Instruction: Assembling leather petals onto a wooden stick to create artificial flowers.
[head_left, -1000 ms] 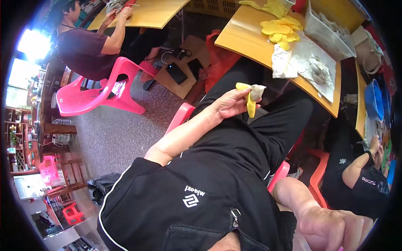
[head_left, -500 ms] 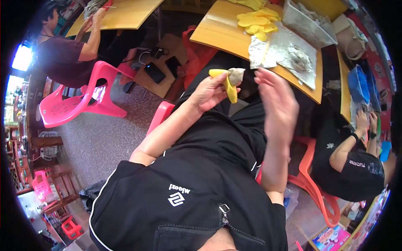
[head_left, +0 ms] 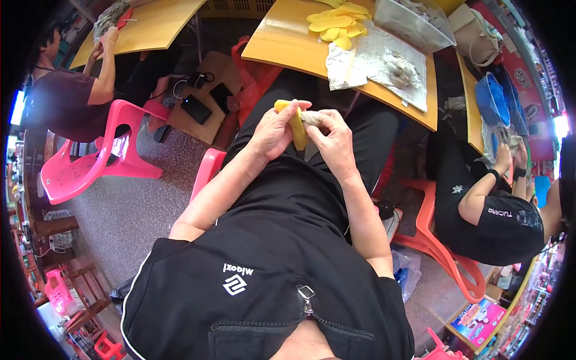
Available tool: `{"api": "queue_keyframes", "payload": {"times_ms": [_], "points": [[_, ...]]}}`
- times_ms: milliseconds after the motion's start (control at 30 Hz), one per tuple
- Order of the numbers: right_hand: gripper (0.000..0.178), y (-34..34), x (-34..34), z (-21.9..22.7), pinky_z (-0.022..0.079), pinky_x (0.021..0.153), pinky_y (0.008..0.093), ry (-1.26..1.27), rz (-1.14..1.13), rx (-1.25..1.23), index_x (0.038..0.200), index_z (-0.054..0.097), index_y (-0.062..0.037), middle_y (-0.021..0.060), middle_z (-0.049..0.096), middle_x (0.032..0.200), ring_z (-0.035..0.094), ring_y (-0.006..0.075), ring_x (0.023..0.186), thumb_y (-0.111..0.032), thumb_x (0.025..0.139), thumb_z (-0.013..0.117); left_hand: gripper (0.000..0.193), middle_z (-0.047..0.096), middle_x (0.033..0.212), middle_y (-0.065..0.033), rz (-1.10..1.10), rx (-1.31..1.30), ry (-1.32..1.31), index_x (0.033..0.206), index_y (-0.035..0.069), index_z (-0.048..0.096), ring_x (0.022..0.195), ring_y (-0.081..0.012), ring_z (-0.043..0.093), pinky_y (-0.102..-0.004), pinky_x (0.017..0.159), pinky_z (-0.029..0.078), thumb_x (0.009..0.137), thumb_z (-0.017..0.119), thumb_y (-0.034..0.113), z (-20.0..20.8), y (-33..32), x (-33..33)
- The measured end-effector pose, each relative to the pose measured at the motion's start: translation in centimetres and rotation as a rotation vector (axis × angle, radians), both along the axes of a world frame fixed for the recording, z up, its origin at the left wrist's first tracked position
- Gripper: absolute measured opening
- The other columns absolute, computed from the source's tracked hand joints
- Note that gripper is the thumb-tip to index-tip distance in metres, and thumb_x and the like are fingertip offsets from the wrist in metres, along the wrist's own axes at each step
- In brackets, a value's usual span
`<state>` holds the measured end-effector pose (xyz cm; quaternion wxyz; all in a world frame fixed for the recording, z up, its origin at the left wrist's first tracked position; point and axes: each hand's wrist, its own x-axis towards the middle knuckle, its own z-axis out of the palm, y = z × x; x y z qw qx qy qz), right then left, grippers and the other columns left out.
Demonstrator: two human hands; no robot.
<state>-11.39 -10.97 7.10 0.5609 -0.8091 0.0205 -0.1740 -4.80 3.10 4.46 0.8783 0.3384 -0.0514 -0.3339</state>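
Note:
My left hand (head_left: 274, 130) is closed on a small yellow fabric piece (head_left: 298, 129) with a long, narrow end hanging down, held above my lap. A greyish-white wad of stuffing (head_left: 311, 118) sits at the piece's right side. My right hand (head_left: 330, 139) is closed on that wad, thumb and fingers pressing it against the yellow piece. How far the wad goes into the piece is hidden by my fingers.
On the wooden table (head_left: 270, 45) ahead lie flat yellow pieces (head_left: 339, 24), white cloth (head_left: 346, 67) and loose stuffing (head_left: 401, 70). A white bin (head_left: 414, 27) holds more. Co-workers sit left and right, near a pink chair (head_left: 114, 153) and an orange chair (head_left: 429, 234).
My right hand has come down and left from beside the table and now grips the wad at the yellow piece. The left hand has brought the piece slightly left, and the view has shifted.

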Motion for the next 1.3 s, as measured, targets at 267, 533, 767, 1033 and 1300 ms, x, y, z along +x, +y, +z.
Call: {"api": "queue_keyframes", "payload": {"times_ms": [267,533,767,1033,1300], "points": [[0.023,-0.5,0.1,-1.8,0.039,0.086,0.0224,0.185,0.284,0.327,0.106,0.066,-0.0031,0.0012,0.048,0.108,0.047,0.0098,0.100,-0.015,0.086,0.064,0.036,0.059,0.098,-0.0067,-0.008,0.012,-0.095,0.118,0.000,0.055,0.093,-0.0131,0.056,-0.0287,0.087,0.046,0.097,0.049,0.028,0.2,-0.4,-0.2],[0.024,-0.6,0.5,-1.9,0.039,0.087,0.0235,0.174,0.187,0.514,0.105,0.065,-0.0002,0.0021,0.047,0.108,0.046,0.0091,0.101,-0.017,0.089,0.062,0.028,0.060,0.098,-0.0087,0.085,-0.039,0.060,0.110,0.001,0.056,0.090,-0.0160,0.059,-0.0332,0.083,0.049,0.096,0.050,0.024,-0.6,-0.3,0.0],[0.012,1.1,0.1,-1.3,0.047,0.065,0.0202,-0.034,-0.084,0.093,0.094,0.066,0.0002,0.0014,0.058,0.081,0.055,0.0065,0.069,-0.006,0.083,0.067,0.024,0.061,0.094,-0.0078,0.097,0.008,-0.009,0.100,0.001,0.060,0.087,-0.0149,0.059,-0.0300,0.082,0.048,0.096,0.052,0.024,-0.7,-0.3,-0.4],[0.014,0.9,0.1,-1.5,0.049,0.063,0.0311,0.002,-0.085,-0.106,0.086,0.060,-0.0018,0.0104,0.059,0.077,0.061,0.0224,0.067,-0.002,0.074,0.069,0.026,0.062,0.098,-0.0062,-0.025,0.063,-0.054,0.107,0.000,0.059,0.092,-0.0136,0.059,-0.0268,0.085,0.047,0.096,0.052,0.022,-0.6,-0.5,-0.8],[0.009,-0.6,1.1,-2.0,0.048,0.073,0.0373,-0.285,-0.234,-0.498,0.086,0.061,-0.0035,0.0108,0.058,0.084,0.058,0.0286,0.081,-0.005,0.077,0.064,0.032,0.060,0.110,-0.0085,-0.010,0.087,-0.065,0.120,-0.002,0.052,0.098,-0.0147,0.060,-0.0284,0.087,0.049,0.092,0.058,0.011,-1.1,-1.1,-1.1]]}}
